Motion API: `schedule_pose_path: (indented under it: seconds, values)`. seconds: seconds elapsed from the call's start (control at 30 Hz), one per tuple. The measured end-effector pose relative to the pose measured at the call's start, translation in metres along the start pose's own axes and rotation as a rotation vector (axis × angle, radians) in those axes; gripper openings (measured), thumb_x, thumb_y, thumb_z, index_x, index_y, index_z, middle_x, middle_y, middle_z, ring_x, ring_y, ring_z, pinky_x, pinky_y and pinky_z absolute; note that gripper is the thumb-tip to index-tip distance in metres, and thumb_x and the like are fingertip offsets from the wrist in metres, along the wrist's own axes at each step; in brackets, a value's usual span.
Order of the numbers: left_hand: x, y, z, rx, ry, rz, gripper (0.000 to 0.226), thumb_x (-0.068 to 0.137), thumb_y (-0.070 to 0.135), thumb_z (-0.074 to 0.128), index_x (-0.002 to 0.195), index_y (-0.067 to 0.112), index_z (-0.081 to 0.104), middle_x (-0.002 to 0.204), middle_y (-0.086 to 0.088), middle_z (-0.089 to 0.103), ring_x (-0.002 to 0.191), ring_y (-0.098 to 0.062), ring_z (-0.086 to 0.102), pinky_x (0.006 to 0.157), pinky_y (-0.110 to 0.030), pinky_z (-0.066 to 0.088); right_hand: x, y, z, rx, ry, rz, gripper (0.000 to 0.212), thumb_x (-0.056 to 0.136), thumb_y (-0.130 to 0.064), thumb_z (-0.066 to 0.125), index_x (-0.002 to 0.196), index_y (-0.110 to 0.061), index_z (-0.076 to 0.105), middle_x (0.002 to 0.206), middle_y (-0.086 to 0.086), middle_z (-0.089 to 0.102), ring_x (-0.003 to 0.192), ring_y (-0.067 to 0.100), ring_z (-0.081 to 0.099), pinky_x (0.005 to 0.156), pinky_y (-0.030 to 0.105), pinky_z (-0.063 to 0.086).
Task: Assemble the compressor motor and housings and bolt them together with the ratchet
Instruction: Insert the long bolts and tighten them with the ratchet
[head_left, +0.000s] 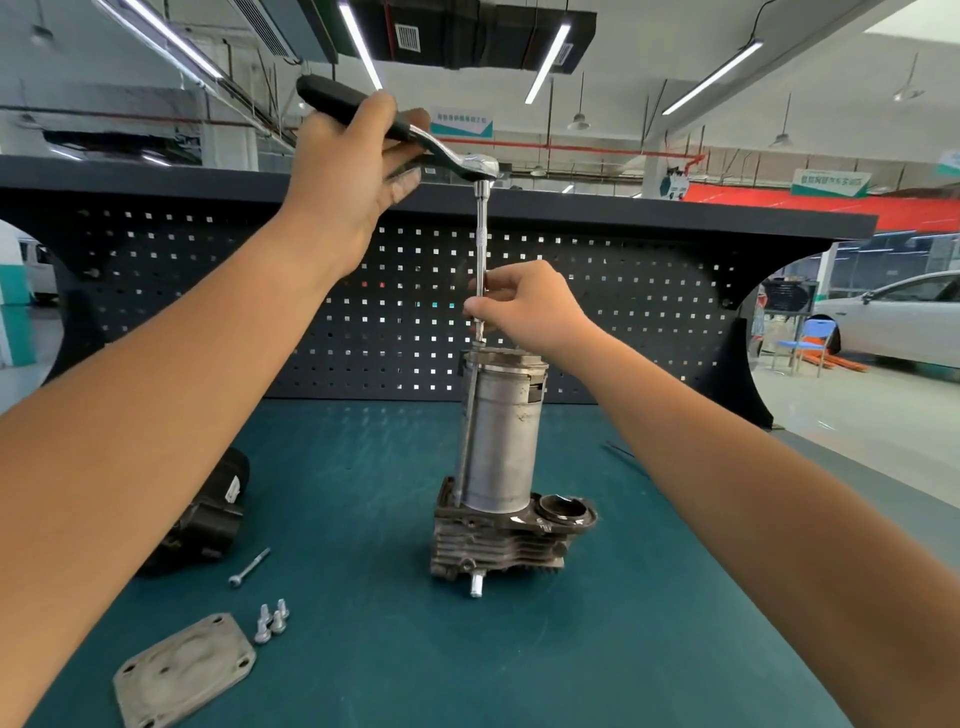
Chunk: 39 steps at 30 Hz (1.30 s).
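Observation:
The grey motor cylinder (503, 431) stands upright on the finned compressor housing (506, 540) in the middle of the green bench mat. A long bolt (466, 436) runs down the cylinder's left side. My left hand (349, 176) grips the ratchet (457, 158) by its black handle, held high and level. Its chrome extension (482, 244) drops straight down to the top of the motor. My right hand (524, 306) pinches the lower part of that extension just above the motor's top cap.
A black housing part (208, 514) lies at the left under my forearm. One long loose bolt (250, 567), three short bolts (271, 621) and a flat grey cover plate (182, 670) lie front left. A dark pegboard (415, 312) backs the bench.

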<state>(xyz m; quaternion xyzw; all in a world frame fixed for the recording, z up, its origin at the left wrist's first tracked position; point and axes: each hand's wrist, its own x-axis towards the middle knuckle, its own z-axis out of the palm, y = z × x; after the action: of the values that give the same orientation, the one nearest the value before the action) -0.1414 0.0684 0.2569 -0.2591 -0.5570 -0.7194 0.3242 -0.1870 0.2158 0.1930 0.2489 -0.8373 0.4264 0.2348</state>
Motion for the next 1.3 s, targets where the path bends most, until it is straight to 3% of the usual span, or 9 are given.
schedule_pose_path:
  seconds: [0.2,0.33,0.47,0.6,0.77,0.9,1.13,1.23,1.3]
  values:
    - [0.0,0.0,-0.002,0.068,0.001,0.073,0.015,0.098,0.017,0.041,0.084,0.015,0.047,0.091,0.005,0.068,0.089,-0.006,0.069,0.066,-0.018,0.049,0.0,-0.002,-0.002,-0.066,0.042,-0.026,0.035,0.09,-0.031,0.06,0.116,-0.008,0.064,0.081,-0.004,0.06,0.066,0.006,0.055,0.067,0.02,0.046]
    - [0.005,-0.003,-0.006,0.003,0.045,0.007,0.012,0.097,0.015,0.041,0.103,0.006,0.047,0.098,0.0,0.067,0.087,-0.007,0.069,0.067,-0.019,0.05,0.002,-0.001,-0.002,0.216,-0.108,0.064,0.02,0.095,-0.01,0.047,0.108,-0.006,0.062,0.091,-0.001,0.068,0.089,0.036,0.062,0.08,0.039,0.052]
    - [0.004,0.0,-0.004,-0.086,0.03,-0.011,0.008,0.095,0.011,0.043,0.096,0.006,0.048,0.086,0.001,0.068,0.078,-0.008,0.07,0.064,-0.02,0.051,0.0,-0.002,0.003,0.063,0.005,-0.026,0.012,0.09,-0.006,0.056,0.098,-0.002,0.065,0.089,0.01,0.073,0.053,0.0,0.056,0.05,0.012,0.042]
    - [0.001,0.003,0.003,-0.168,0.03,-0.019,0.015,0.093,0.007,0.045,0.079,0.01,0.048,0.076,0.0,0.068,0.075,-0.012,0.069,0.064,-0.023,0.051,-0.001,0.0,0.01,-0.132,0.202,-0.101,0.025,0.085,-0.024,0.066,0.095,-0.001,0.066,0.083,0.013,0.072,0.078,0.021,0.067,0.074,0.03,0.052]
    - [0.007,0.003,0.007,-0.242,0.058,-0.073,0.012,0.094,0.008,0.046,0.082,0.009,0.046,0.077,-0.005,0.066,0.072,-0.016,0.067,0.061,-0.023,0.051,-0.002,0.0,0.004,0.194,-0.029,0.02,0.021,0.098,-0.024,0.044,0.103,-0.012,0.061,0.108,0.021,0.066,0.084,0.039,0.062,0.066,0.029,0.041]
    - [0.011,0.001,0.008,-0.303,0.091,-0.138,0.009,0.095,0.008,0.045,0.085,0.008,0.045,0.083,-0.007,0.064,0.077,-0.016,0.067,0.059,-0.022,0.051,-0.003,0.006,0.003,0.311,-0.045,0.052,0.021,0.099,-0.009,0.042,0.109,-0.002,0.059,0.098,0.009,0.068,0.075,0.012,0.066,0.071,0.022,0.052]
    - [-0.012,-0.005,0.018,0.328,-0.104,0.387,0.01,0.094,0.017,0.052,0.086,0.024,0.052,0.096,0.0,0.064,0.098,-0.012,0.063,0.081,-0.026,0.053,0.003,0.001,0.012,-0.118,0.235,-0.057,0.033,0.088,-0.027,0.063,0.086,0.005,0.066,0.077,0.016,0.069,0.073,0.029,0.064,0.071,0.037,0.053]
    - [-0.008,-0.002,0.014,0.175,-0.092,0.24,0.009,0.097,0.021,0.046,0.089,0.02,0.049,0.096,0.0,0.066,0.096,-0.013,0.066,0.073,-0.022,0.051,-0.001,0.003,0.005,-0.072,0.101,-0.048,0.036,0.095,-0.031,0.05,0.094,0.003,0.063,0.07,0.007,0.06,0.058,0.014,0.053,0.059,0.027,0.044]
    - [0.004,-0.005,0.009,-0.048,0.002,0.042,0.012,0.098,0.022,0.044,0.095,0.011,0.046,0.094,-0.001,0.068,0.087,-0.013,0.069,0.066,-0.021,0.051,-0.003,0.005,0.002,0.043,-0.027,-0.031,0.032,0.1,-0.026,0.04,0.1,-0.003,0.062,0.086,0.015,0.064,0.066,0.028,0.057,0.064,0.033,0.048]
